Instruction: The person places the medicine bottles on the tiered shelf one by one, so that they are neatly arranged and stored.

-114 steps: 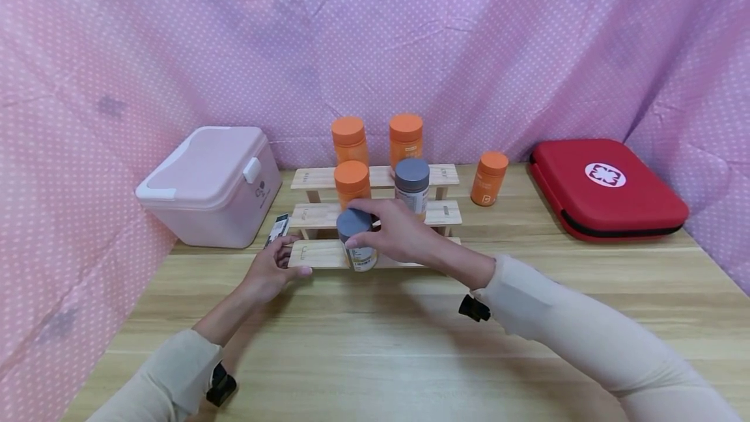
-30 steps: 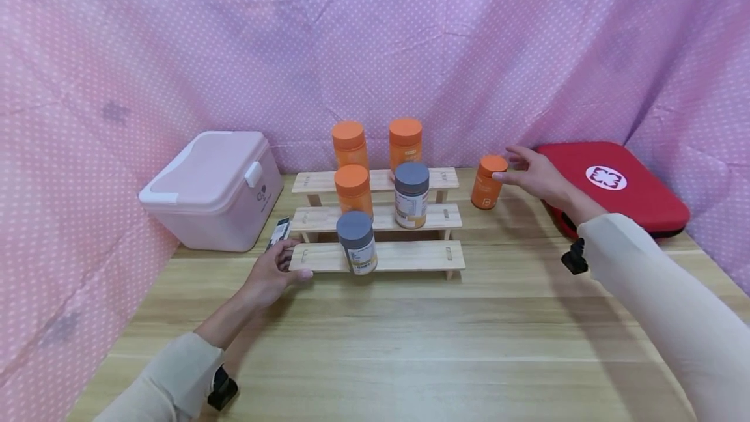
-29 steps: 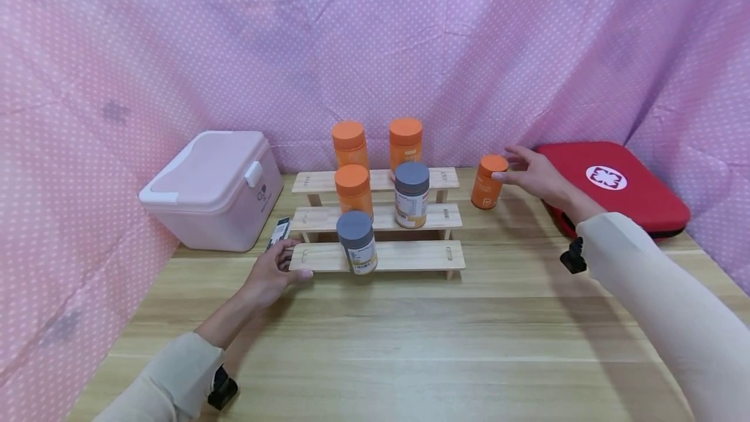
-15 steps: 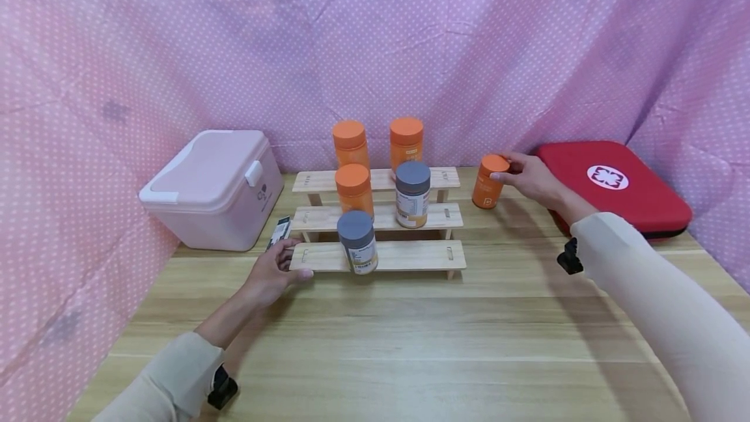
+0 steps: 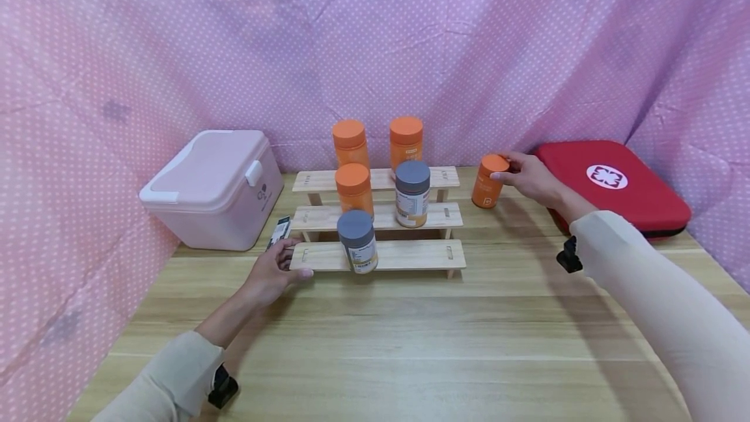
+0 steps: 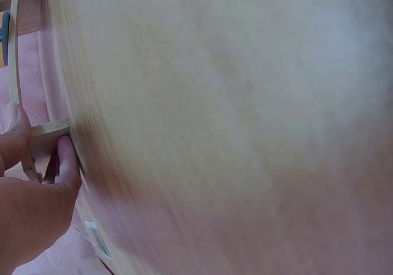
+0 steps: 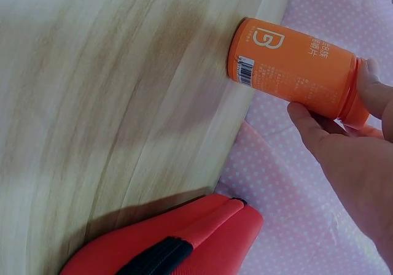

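My right hand (image 5: pixel 527 178) holds an orange pill bottle (image 5: pixel 486 189) by its cap, thumb on the near side. In the right wrist view the bottle (image 7: pixel 288 69) stands upright against the wooden tabletop, its label and barcode facing the camera. At the left, my left hand (image 5: pixel 275 275) grips the end of the lowest step of a three-step wooden display rack (image 5: pixel 416 256); thumb and fingers (image 6: pixel 69 161) wrap the step and its leg in the left wrist view. A grey-capped bottle (image 5: pixel 359 243) stands on that lowest step.
The middle step bears an orange bottle (image 5: pixel 354 189) and a grey-capped one (image 5: pixel 412 194). Two orange bottles stand on the top step, one with its cap (image 5: pixel 348 132) at left. A pink box (image 5: pixel 211 187) flanks the rack; a red first-aid case (image 5: pixel 621 197) lies right. A small card (image 5: pixel 280 230) lies behind my left hand.
My right hand has left the grey-capped bottle on the lowest step, moved right, and closed its fingers on the orange bottle's cap. My left hand keeps its hold on the rack.
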The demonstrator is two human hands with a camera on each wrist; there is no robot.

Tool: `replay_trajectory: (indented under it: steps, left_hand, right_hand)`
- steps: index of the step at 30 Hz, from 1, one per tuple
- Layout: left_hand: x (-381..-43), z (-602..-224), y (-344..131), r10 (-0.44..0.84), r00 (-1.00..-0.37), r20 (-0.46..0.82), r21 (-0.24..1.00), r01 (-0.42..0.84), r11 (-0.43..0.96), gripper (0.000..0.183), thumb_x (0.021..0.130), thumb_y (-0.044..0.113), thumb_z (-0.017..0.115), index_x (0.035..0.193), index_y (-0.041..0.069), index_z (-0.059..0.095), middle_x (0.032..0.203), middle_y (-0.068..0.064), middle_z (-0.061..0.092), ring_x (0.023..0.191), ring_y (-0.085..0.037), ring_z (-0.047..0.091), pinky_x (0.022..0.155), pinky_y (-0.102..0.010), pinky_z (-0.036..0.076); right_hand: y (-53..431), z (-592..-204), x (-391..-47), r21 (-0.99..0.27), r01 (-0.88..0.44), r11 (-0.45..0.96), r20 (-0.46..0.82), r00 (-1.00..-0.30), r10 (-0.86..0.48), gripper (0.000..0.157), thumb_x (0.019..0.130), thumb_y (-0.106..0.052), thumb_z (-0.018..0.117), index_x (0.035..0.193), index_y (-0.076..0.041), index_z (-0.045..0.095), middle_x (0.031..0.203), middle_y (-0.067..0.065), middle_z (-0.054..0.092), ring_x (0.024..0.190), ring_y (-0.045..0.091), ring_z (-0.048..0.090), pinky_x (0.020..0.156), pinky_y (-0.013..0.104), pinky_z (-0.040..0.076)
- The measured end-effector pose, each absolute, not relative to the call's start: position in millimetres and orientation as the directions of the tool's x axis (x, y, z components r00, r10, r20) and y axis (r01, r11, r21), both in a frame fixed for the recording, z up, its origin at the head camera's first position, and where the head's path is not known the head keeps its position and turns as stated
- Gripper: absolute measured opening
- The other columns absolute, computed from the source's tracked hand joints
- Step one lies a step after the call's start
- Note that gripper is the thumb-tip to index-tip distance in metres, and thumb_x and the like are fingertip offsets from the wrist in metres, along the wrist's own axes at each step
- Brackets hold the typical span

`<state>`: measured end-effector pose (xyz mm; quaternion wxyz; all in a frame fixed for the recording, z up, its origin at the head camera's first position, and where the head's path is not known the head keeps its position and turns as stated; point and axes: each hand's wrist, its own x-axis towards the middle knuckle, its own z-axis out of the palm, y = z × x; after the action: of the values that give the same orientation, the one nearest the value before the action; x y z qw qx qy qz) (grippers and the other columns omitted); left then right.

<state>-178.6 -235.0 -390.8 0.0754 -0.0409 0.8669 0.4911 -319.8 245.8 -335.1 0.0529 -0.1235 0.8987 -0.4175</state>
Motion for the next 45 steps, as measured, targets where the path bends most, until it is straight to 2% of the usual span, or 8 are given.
replay_trajectory:
  steps: [9, 15, 19, 22, 25, 32, 37, 45]
  left_hand:
    - [-178, -391, -235, 0.003, -0.986, -0.166, 0.842, -0.14, 0.522, 0.068, 0.083, 0.013, 0.075, 0.139, -0.001, 0.038, 0.131, -0.022, 0.054, 0.12, -0.033, 0.051, 0.104, -0.046, 0.041]
    - [-178, -389, -235, 0.002, -0.985, -0.173, 0.843, -0.146, 0.518, 0.069, 0.083, 0.013, 0.075, 0.139, -0.001, 0.038, 0.133, -0.022, 0.053, 0.121, -0.033, 0.051, 0.104, -0.045, 0.041]
    - [-178, -389, -234, 0.005, -0.984, -0.177, 0.847, -0.15, 0.509, 0.07, 0.084, 0.013, 0.075, 0.14, -0.001, 0.037, 0.134, -0.022, 0.051, 0.122, -0.033, 0.05, 0.105, -0.045, 0.041]
    - [-178, -388, -234, 0.005, -0.984, -0.177, 0.849, -0.15, 0.506, 0.07, 0.083, 0.013, 0.075, 0.141, -0.001, 0.037, 0.134, -0.022, 0.051, 0.122, -0.033, 0.05, 0.105, -0.045, 0.04]
    - [-178, -389, -234, 0.005, -0.985, -0.173, 0.851, -0.147, 0.503, 0.068, 0.083, 0.012, 0.075, 0.139, -0.001, 0.038, 0.133, -0.022, 0.052, 0.12, -0.032, 0.051, 0.103, -0.044, 0.041]
    - [-179, -389, -235, 0.004, -0.985, -0.174, 0.845, -0.147, 0.514, 0.068, 0.083, 0.013, 0.075, 0.138, -0.001, 0.038, 0.132, -0.022, 0.053, 0.121, -0.032, 0.051, 0.103, -0.044, 0.042]
    - [-178, -389, -235, 0.001, -0.983, -0.182, 0.84, -0.155, 0.52, 0.068, 0.083, 0.014, 0.076, 0.138, 0.0, 0.039, 0.132, -0.021, 0.054, 0.121, -0.032, 0.051, 0.104, -0.045, 0.041]
    - [-179, -390, -236, 0.006, -0.984, -0.175, 0.835, -0.146, 0.531, 0.068, 0.083, 0.014, 0.076, 0.138, 0.0, 0.039, 0.132, -0.021, 0.054, 0.121, -0.032, 0.051, 0.104, -0.046, 0.041]
  right_hand:
    - [248, -334, -315, -0.739, -0.207, 0.641, 0.067, -0.969, -0.236, 0.054, 0.097, -0.019, 0.059, 0.143, 0.0, 0.039, 0.131, 0.026, 0.051, 0.113, 0.036, 0.051, 0.094, 0.045, 0.044]
    - [253, -320, -297, -0.715, -0.235, 0.659, 0.066, -0.96, -0.271, 0.06, 0.095, -0.025, 0.061, 0.146, -0.003, 0.037, 0.134, 0.023, 0.05, 0.118, 0.036, 0.05, 0.098, 0.045, 0.045]
    - [257, -314, -281, -0.71, -0.274, 0.649, 0.097, -0.951, -0.295, 0.06, 0.093, -0.025, 0.065, 0.145, -0.006, 0.04, 0.133, 0.019, 0.053, 0.119, 0.031, 0.051, 0.09, 0.018, 0.046]
    - [258, -309, -267, -0.704, -0.302, 0.642, 0.119, -0.942, -0.313, 0.058, 0.092, -0.023, 0.066, 0.143, -0.008, 0.043, 0.131, 0.016, 0.055, 0.117, 0.028, 0.053, 0.08, 0.005, 0.042]
    - [258, -302, -253, -0.693, -0.318, 0.647, 0.127, -0.937, -0.325, 0.058, 0.091, -0.023, 0.068, 0.143, -0.01, 0.044, 0.129, 0.015, 0.057, 0.114, 0.023, 0.055, 0.08, 0.004, 0.043]
    - [261, -292, -225, -0.688, -0.364, 0.628, 0.173, -0.923, -0.345, 0.058, 0.087, -0.011, 0.072, 0.14, -0.01, 0.049, 0.124, 0.013, 0.061, 0.101, -0.01, 0.055, 0.081, 0.005, 0.045]
    - [260, -288, -210, -0.699, -0.382, 0.604, 0.178, -0.911, -0.371, 0.061, 0.085, -0.006, 0.072, 0.14, -0.008, 0.048, 0.122, 0.013, 0.061, 0.098, -0.007, 0.057, 0.08, 0.007, 0.047]
    - [247, -282, -193, -0.7, -0.502, 0.508, 0.252, -0.839, -0.483, 0.06, 0.086, -0.003, 0.071, 0.141, -0.007, 0.048, 0.114, 0.008, 0.063, 0.098, 0.002, 0.061, 0.079, 0.013, 0.051]
